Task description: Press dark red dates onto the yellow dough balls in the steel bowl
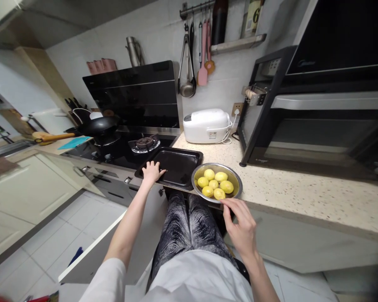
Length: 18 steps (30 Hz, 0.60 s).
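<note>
My left hand lies with fingers spread on the left side of a black baking tray, which straddles the hob's edge and the counter. Nothing shows in that hand. Just right of the tray stands a round metal bowl with several yellow, rounded pieces in it; they look like lemons or peeled potatoes, and I cannot tell which. My right hand has its fingertips closed at the bowl's near rim, with the thumb just below the edge.
Behind the bowl sits a white plugged-in appliance. A black oven bounds the right. On the hob are a burner and a black wok. A cabinet door hangs open below my left arm. Utensils hang above.
</note>
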### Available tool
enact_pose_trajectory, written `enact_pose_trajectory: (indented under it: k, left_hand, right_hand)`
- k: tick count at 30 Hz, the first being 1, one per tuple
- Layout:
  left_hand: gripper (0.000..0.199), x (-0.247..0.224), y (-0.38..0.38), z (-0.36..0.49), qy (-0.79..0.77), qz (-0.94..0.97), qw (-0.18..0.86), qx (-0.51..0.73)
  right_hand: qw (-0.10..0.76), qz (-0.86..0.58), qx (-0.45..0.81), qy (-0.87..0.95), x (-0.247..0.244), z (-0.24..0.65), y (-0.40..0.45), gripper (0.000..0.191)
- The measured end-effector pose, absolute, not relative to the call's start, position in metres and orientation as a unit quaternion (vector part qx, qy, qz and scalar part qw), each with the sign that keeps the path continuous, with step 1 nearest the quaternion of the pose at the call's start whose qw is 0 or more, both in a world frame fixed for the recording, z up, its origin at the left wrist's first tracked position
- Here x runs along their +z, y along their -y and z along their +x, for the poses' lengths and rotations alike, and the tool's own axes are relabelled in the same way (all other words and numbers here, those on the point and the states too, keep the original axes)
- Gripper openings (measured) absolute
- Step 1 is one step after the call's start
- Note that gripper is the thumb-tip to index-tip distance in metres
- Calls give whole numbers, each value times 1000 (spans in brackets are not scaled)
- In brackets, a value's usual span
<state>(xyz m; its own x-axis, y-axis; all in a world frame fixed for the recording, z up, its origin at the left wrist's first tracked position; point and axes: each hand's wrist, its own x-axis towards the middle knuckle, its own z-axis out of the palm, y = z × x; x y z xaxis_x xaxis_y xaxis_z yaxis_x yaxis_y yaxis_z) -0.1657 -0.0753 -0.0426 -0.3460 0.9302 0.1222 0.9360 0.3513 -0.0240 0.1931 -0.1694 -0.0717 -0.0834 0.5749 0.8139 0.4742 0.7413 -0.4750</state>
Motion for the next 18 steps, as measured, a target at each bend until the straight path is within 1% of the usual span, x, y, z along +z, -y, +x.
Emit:
enact_pose_trajectory:
  k: [3, 6, 10, 13, 18]
  left_hand:
    - [60, -40, 77, -170, 830, -554, 65, -13]
    - [70, -34, 78, -177, 833, -551, 41, 24]
    - [73, -25, 78, -184, 813, -579, 14, 56]
    - [70, -24, 77, -184, 808, -587, -4, 53]
    - [51, -30, 77, -184, 794, -606, -36, 22]
  right_hand:
    - [582, -351, 35, 733, -74, 196, 167, 21]
    - [583, -354, 32, 731, -76, 197, 166, 20]
    - [578, -354, 36, 735, -78, 195, 166, 21]
    - [575, -348, 42, 739, -79, 194, 166, 23]
    - [576, -351, 49, 737, -80, 196, 165, 22]
